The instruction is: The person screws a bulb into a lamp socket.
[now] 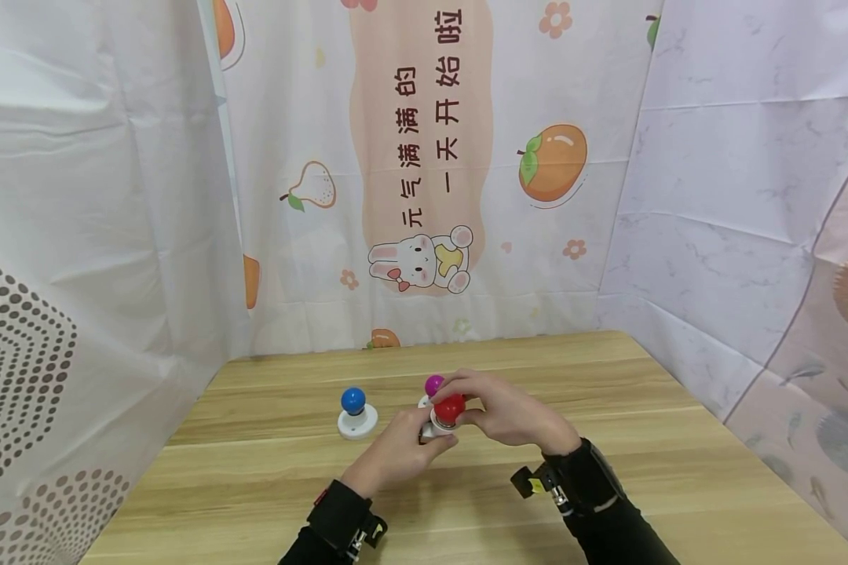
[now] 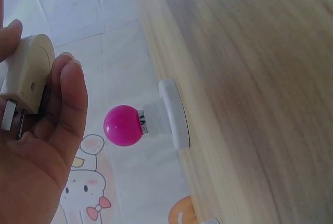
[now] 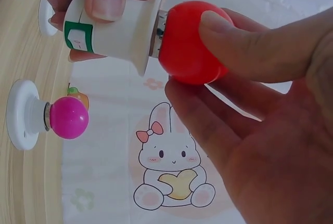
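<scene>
Above the table, my left hand [image 1: 400, 449] grips a white plug-in lamp socket [image 3: 112, 37] with a green-framed switch on its side. Metal prongs [image 2: 9, 115] stick out of the socket's end in the left wrist view. A red bulb [image 3: 190, 42] sits at the socket's mouth, with part of its metal screw collar showing. The thumb and fingers of my right hand [image 1: 502, 410] pinch this bulb. Just behind the hands, a magenta bulb [image 2: 123, 125] stands in a round white lamp holder [image 2: 174, 114], partly covered by my right hand in the head view.
To the left, a blue bulb [image 1: 353, 401] stands in another round white holder [image 1: 357, 424] on the wooden table [image 1: 254, 486]. Printed cloth [image 1: 424, 322] hangs behind the table's far edge, with white cloths along both sides.
</scene>
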`<state>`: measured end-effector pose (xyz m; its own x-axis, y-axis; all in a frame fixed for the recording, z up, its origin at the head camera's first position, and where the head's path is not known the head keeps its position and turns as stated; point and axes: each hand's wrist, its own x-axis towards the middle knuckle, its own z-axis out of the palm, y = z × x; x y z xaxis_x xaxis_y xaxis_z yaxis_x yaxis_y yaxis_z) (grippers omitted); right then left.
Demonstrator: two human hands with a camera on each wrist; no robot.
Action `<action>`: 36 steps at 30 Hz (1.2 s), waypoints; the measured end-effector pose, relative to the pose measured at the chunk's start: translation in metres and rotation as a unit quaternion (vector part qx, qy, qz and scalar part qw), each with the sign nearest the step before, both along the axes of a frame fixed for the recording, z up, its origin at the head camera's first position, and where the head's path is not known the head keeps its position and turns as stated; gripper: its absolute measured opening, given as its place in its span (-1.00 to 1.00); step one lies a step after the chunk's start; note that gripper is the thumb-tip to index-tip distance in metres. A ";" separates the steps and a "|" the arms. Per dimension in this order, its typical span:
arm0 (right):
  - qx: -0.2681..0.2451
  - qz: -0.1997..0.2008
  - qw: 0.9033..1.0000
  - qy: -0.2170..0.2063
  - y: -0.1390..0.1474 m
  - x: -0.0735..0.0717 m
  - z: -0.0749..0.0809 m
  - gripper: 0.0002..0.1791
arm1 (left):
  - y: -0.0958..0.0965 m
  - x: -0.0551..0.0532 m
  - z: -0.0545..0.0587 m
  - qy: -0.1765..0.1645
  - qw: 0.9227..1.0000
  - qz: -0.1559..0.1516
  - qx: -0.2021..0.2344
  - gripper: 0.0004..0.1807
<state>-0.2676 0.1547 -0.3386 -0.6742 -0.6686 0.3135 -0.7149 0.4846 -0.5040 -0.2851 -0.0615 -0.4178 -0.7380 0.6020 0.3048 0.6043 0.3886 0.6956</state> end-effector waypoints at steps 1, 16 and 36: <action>0.001 -0.002 1.000 0.000 0.000 0.000 0.000 -0.56 | 0.000 0.000 0.000 0.000 1.000 0.000 -0.001 -0.56; -0.005 -0.032 0.999 -0.012 -0.004 0.002 -0.001 -0.64 | 0.000 -0.001 0.000 0.008 1.000 -0.003 -0.003 -0.56; 0.000 -0.100 0.995 0.023 -0.014 0.005 -0.005 -0.64 | -0.001 -0.001 -0.001 0.009 1.000 -0.004 -0.006 -0.63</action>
<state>-0.2631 0.1411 -0.3440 -0.7783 -0.5227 0.3478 -0.6271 0.6189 -0.4731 -0.2860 -0.0627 -0.4183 -0.7278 0.6110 0.3113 0.6199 0.3922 0.6797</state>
